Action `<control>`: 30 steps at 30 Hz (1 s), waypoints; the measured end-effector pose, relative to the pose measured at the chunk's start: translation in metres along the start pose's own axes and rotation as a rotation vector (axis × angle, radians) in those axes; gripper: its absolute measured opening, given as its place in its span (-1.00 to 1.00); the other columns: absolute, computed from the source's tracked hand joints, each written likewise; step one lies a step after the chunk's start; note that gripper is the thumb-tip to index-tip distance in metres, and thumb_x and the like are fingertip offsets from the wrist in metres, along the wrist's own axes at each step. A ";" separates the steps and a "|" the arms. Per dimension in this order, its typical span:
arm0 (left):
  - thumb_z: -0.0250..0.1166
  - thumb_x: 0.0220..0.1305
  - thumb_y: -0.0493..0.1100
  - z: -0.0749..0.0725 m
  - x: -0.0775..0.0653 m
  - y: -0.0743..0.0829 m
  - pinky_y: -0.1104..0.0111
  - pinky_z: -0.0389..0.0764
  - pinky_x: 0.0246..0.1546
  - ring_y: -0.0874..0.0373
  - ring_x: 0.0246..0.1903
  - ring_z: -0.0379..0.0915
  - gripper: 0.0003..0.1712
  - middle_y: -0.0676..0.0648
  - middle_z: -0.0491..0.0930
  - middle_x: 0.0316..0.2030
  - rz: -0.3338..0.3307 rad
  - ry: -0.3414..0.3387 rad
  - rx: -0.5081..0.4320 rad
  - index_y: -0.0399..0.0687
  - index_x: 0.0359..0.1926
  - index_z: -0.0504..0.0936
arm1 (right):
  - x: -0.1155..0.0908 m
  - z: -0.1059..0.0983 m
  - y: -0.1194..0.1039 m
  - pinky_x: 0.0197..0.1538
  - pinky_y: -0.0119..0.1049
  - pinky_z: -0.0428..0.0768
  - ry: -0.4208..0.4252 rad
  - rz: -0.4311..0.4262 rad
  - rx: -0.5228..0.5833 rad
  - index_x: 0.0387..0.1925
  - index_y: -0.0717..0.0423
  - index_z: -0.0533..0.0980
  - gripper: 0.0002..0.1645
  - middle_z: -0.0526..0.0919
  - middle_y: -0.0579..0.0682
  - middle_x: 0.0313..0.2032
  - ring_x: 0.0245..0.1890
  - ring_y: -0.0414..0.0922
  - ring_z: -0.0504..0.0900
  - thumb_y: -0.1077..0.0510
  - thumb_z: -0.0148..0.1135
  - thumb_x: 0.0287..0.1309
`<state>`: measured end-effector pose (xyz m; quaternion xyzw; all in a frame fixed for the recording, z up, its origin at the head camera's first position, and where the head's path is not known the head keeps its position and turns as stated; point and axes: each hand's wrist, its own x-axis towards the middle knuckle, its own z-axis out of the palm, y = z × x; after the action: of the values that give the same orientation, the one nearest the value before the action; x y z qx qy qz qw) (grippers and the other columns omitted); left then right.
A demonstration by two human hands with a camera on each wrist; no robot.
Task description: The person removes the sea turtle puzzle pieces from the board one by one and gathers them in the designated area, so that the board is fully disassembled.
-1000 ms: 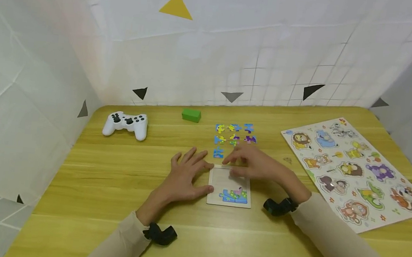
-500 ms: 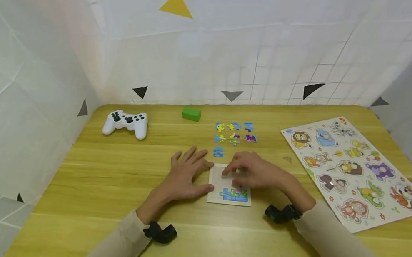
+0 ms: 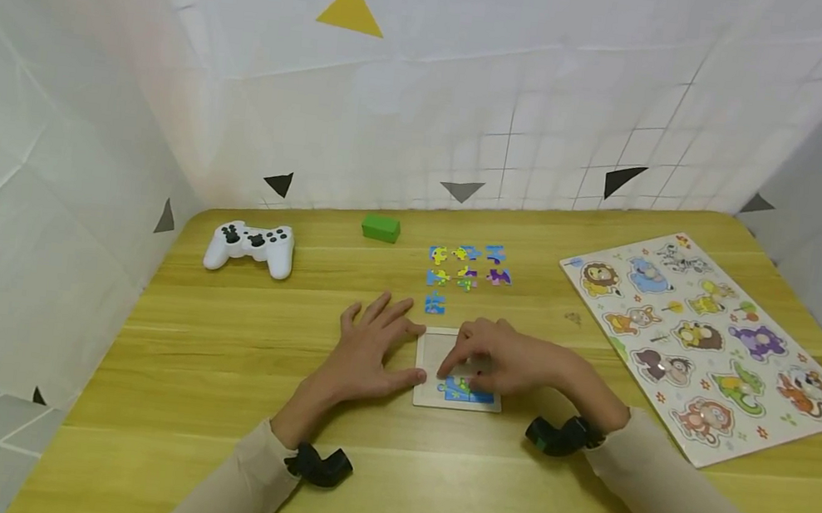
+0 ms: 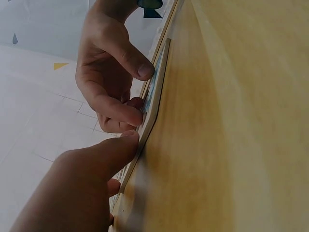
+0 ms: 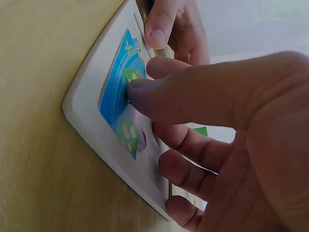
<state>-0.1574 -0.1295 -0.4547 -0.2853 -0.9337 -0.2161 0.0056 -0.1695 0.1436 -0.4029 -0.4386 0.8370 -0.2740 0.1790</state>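
A small pale wooden puzzle tray [image 3: 435, 348] lies on the table, with joined blue and green jigsaw pieces [image 3: 458, 392] in its lower right part. My left hand [image 3: 368, 361] rests beside it with fingers spread, thumb and index fingertips at its left rim. Over the tray, my right hand [image 3: 509, 360] bends its fingers downward. Its thumb [image 5: 145, 96] presses on the pieces in the right wrist view, and the index fingertip sits at their left end. A pink bit shows on these pieces, partly behind the thumb.
Several loose jigsaw pieces [image 3: 439, 276] lie in rows behind the tray. A green block [image 3: 380, 228] and a white game controller [image 3: 250, 246] stand at the back left. At the right lies a large animal puzzle board [image 3: 709, 355]. White sheets enclose the table.
My right hand has moved from the tray's back edge toward its front, down onto the pieces there. The left hand has stayed in place.
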 end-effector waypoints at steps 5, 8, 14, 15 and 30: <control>0.23 0.18 0.47 -0.001 0.000 0.001 -0.31 -0.17 0.39 -0.19 0.60 -0.13 -0.28 -0.03 0.20 0.55 -0.004 -0.003 0.004 0.30 0.27 0.52 | 0.000 0.001 0.001 -0.13 -0.20 0.17 -0.012 0.000 0.010 -0.02 -0.27 0.73 -0.55 0.57 -0.10 -0.21 -0.20 -0.12 0.38 0.30 0.36 0.15; 0.23 0.18 0.47 -0.001 0.000 0.000 -0.31 -0.18 0.39 -0.19 0.60 -0.14 -0.28 -0.03 0.20 0.56 -0.005 -0.003 0.003 0.30 0.27 0.52 | 0.000 0.002 0.002 -0.13 -0.20 0.17 -0.014 -0.001 0.011 -0.03 -0.29 0.72 -0.55 0.57 -0.10 -0.20 -0.20 -0.13 0.38 0.30 0.36 0.15; 0.26 0.17 0.45 0.000 0.000 0.000 -0.32 -0.17 0.39 -0.19 0.60 -0.13 -0.29 -0.03 0.21 0.55 -0.003 0.002 0.005 0.31 0.26 0.53 | 0.000 0.003 0.003 -0.12 -0.21 0.17 -0.019 0.000 0.007 -0.05 -0.31 0.71 -0.55 0.56 -0.11 -0.19 -0.18 -0.14 0.38 0.30 0.36 0.15; 0.26 0.16 0.45 0.000 0.000 0.000 -0.32 -0.17 0.39 -0.19 0.60 -0.12 -0.30 -0.03 0.22 0.55 -0.003 0.003 0.004 0.31 0.26 0.53 | 0.000 0.003 0.003 -0.12 -0.20 0.17 -0.021 0.002 0.006 -0.05 -0.32 0.70 -0.55 0.57 -0.11 -0.18 -0.17 -0.14 0.39 0.30 0.36 0.15; 0.26 0.16 0.45 0.000 0.000 0.001 -0.31 -0.16 0.39 -0.18 0.60 -0.13 -0.30 -0.03 0.21 0.55 -0.008 -0.005 0.015 0.32 0.26 0.52 | -0.001 0.004 0.003 -0.10 -0.19 0.19 -0.021 -0.035 0.018 -0.04 -0.26 0.66 -0.58 0.60 -0.14 -0.18 -0.16 -0.14 0.41 0.30 0.32 0.19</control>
<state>-0.1573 -0.1287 -0.4547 -0.2821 -0.9364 -0.2086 0.0048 -0.1687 0.1448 -0.4074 -0.4546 0.8247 -0.2798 0.1868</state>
